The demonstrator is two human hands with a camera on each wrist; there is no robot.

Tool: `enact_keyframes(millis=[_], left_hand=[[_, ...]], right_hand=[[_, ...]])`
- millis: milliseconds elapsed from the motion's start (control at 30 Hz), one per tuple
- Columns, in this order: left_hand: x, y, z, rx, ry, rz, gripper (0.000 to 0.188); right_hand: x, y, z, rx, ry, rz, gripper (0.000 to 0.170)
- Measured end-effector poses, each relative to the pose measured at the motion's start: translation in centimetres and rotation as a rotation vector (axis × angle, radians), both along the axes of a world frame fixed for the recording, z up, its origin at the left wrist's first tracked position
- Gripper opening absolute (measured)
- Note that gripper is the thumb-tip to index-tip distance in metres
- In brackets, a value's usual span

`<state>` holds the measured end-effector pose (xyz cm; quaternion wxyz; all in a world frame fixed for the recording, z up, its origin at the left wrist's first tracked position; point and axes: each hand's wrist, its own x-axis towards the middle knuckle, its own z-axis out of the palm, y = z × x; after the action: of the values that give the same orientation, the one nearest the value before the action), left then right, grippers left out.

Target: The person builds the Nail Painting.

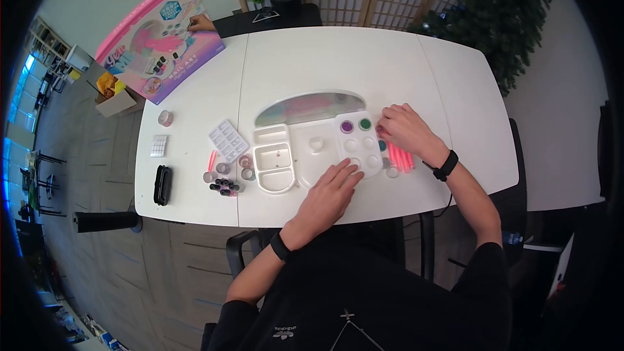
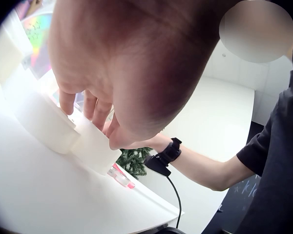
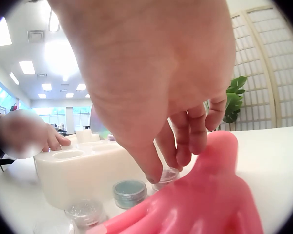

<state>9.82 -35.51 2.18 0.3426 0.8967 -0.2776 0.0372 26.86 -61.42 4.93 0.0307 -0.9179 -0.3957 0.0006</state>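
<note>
My right hand (image 1: 406, 129) reaches down at the right side of the white nail-art station (image 1: 305, 170). In the right wrist view, its thumb and fingertips pinch a small clear glitter pot (image 3: 167, 178) standing on the table. A teal pot (image 3: 130, 194) and another clear pot (image 3: 84, 212) sit beside it. The pink model hand (image 3: 210, 195) lies under the right palm. My left hand (image 1: 330, 196) rests with loosely extended fingers on the near edge of the station's holed section. A purple pot (image 1: 347, 127) and a green pot (image 1: 365, 124) sit in its far holes.
Left of the station are a white sectioned palette (image 1: 229, 141), several small pots and a cluster of black-capped bottles (image 1: 225, 187). A black case (image 1: 162, 185) lies farther left. The nail-art box (image 1: 159, 39) stands at the far left corner.
</note>
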Motion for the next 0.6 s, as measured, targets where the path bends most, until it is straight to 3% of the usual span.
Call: enact_keyframes(millis=[133, 233, 333, 600], left_hand=[[-0.1, 0.1, 0.0, -0.009, 0.009, 0.003, 0.047], [-0.2, 0.1, -0.1, -0.013, 0.003, 0.016, 0.048], [-0.1, 0.0, -0.1, -0.005, 0.001, 0.013, 0.048], [-0.2, -0.1, -0.1, -0.015, -0.003, 0.023, 0.049]], right_hand=[[0.1, -0.1, 2.3, -0.030, -0.037, -0.068, 0.017], [-1.2, 0.9, 5.4, 0.077, -0.023, -0.059, 0.019], [-2.9, 2.9, 5.4, 0.144, -0.016, 0.100, 0.021], [-4.3, 5.9, 2.6, 0.111, -0.060, 0.167, 0.018]])
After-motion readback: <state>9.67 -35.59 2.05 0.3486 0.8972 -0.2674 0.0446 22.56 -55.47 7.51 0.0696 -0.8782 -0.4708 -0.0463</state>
